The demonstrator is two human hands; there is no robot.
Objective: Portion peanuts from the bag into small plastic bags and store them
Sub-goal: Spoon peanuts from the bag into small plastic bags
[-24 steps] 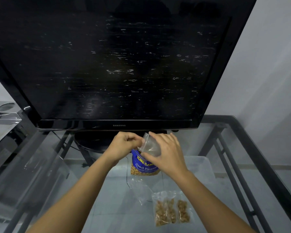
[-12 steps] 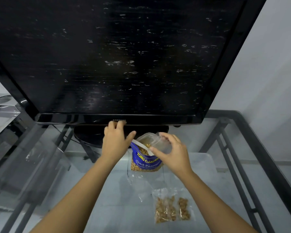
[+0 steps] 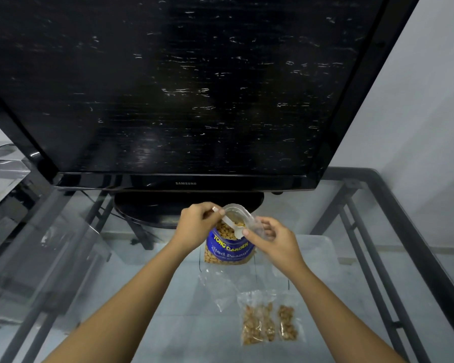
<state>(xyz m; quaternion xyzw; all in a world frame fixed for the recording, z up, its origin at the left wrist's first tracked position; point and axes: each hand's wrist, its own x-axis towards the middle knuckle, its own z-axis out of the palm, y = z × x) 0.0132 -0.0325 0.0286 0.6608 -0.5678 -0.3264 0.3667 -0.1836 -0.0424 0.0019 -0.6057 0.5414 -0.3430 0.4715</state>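
A blue peanut bag [image 3: 230, 247] stands upright on the glass table, its top open and peanuts showing. My left hand [image 3: 197, 222] pinches the handle of a white plastic spoon [image 3: 232, 226] whose bowl carries peanuts over the bag's mouth. My right hand [image 3: 275, 241] holds a small clear plastic bag [image 3: 254, 224] open right beside the spoon's bowl. Two filled small bags of peanuts [image 3: 269, 324] lie flat on the glass nearer to me. An empty clear bag [image 3: 215, 284] lies just left of them.
A large black television [image 3: 184, 85] on an oval stand [image 3: 168, 205] rises directly behind the bag. The glass table [image 3: 378, 271] has a dark metal frame and ends at the right beside a white wall. A clear box lid [image 3: 320, 247] shows beneath the glass.
My left hand left the bag's edge, reached toward the television base, and now holds the spoon with peanuts at the bag's mouth. My right hand kept the small bag open.
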